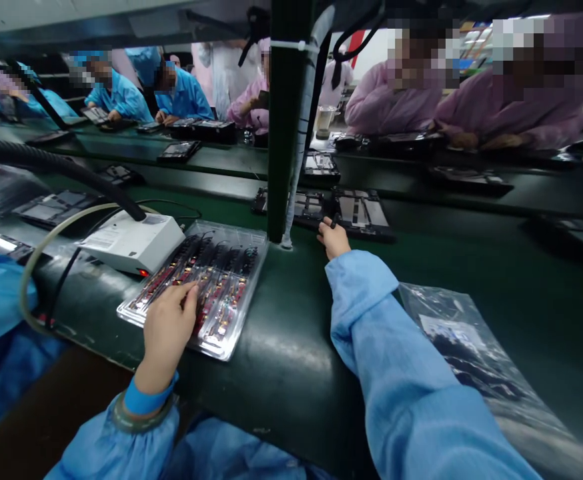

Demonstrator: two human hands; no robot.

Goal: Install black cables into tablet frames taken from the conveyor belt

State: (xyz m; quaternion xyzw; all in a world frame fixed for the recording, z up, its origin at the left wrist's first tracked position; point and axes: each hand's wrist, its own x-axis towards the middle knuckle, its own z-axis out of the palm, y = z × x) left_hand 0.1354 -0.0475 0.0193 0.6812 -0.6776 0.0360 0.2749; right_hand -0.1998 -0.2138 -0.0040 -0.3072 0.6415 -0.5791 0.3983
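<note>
My left hand (167, 327) rests on a clear plastic tray (244, 307) that holds several thin red-and-black parts (206, 270); its fingertips touch one of them, and whether they pinch it I cannot tell. My right hand (334, 239) is stretched forward and grips the near edge of a black device frame (359, 212) lying on the green belt (296, 347), just right of a dark upright post (282, 120). Both arms wear blue sleeves.
A white box (131, 241) with a black hose (46, 163) and cables sits left of the tray. A clear plastic bag (471, 347) lies at the right. More black frames (179, 151) lie further along the belt. Several people in blue and pink coats sit opposite.
</note>
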